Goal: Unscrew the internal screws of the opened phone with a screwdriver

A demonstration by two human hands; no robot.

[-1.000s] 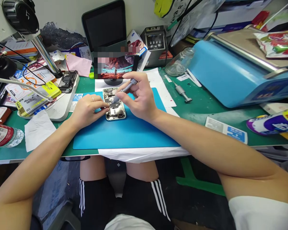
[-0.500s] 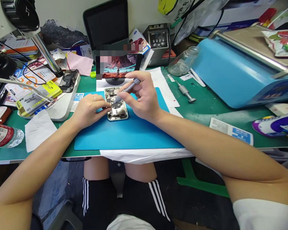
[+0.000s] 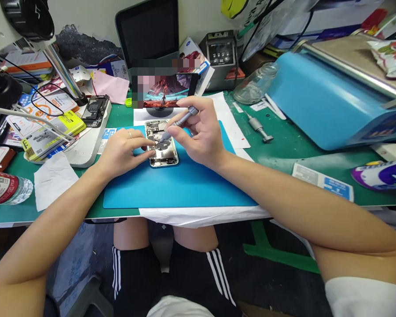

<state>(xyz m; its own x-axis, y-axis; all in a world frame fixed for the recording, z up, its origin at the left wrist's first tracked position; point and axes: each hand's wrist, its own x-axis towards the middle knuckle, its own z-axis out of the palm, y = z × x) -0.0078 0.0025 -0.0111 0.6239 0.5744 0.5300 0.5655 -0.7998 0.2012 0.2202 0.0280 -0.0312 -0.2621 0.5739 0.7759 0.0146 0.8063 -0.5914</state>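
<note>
Opened phone: the opened phone (image 3: pixel 165 155) is flat on the blue mat (image 3: pixel 185 189), insides up, toward the mat's far side.
Phone's long axis: pretty much straight away from the person, far end leaning a bit left.
Right hand: the right hand (image 3: pixel 203 132) has a gray screwdriver (image 3: pixel 182 120) pinched, slanting down-left over the phone, cap up-right.
Left hand: the left hand (image 3: pixel 122 149) has fingers bunched at the phone's left edge, can't tell if they're gripping anything.
Edges/room: wide strip of mat between phone and the tabletop's (image 3: pixel 270 158) front edge; second screwdriver (image 3: pixel 259 127) well off right.
</note>
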